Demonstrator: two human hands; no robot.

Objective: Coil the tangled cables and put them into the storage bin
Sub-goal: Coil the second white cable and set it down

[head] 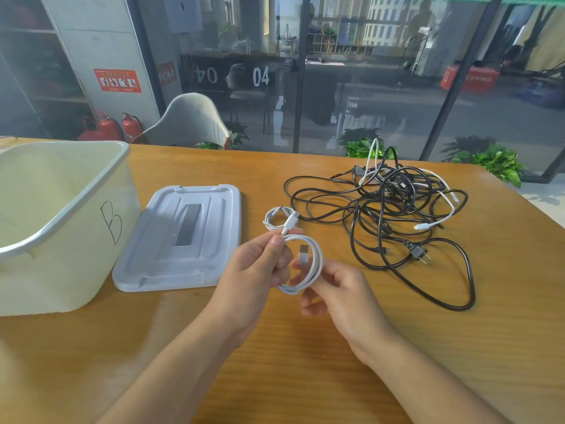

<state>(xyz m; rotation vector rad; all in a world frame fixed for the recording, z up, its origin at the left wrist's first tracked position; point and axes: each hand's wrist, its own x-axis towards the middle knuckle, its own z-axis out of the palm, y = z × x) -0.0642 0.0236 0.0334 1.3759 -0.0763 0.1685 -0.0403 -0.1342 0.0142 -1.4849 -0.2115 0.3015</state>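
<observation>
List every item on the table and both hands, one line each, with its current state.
storage bin: open, lid off, upright, no cables visible inside.
lid: lying flat on the table beside the bin.
white cable: partly coiled, held above the table.
cable pile: tangled, black and white cables, uncoiled on the table.
left hand: pinching the white cable's coil.
right hand: fingers curled round the coil.

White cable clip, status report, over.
Both hands, left hand and right hand, grip white cable, coiled. Storage bin open, lid beside it. Tangled pile waiting. Nothing blocking.
</observation>
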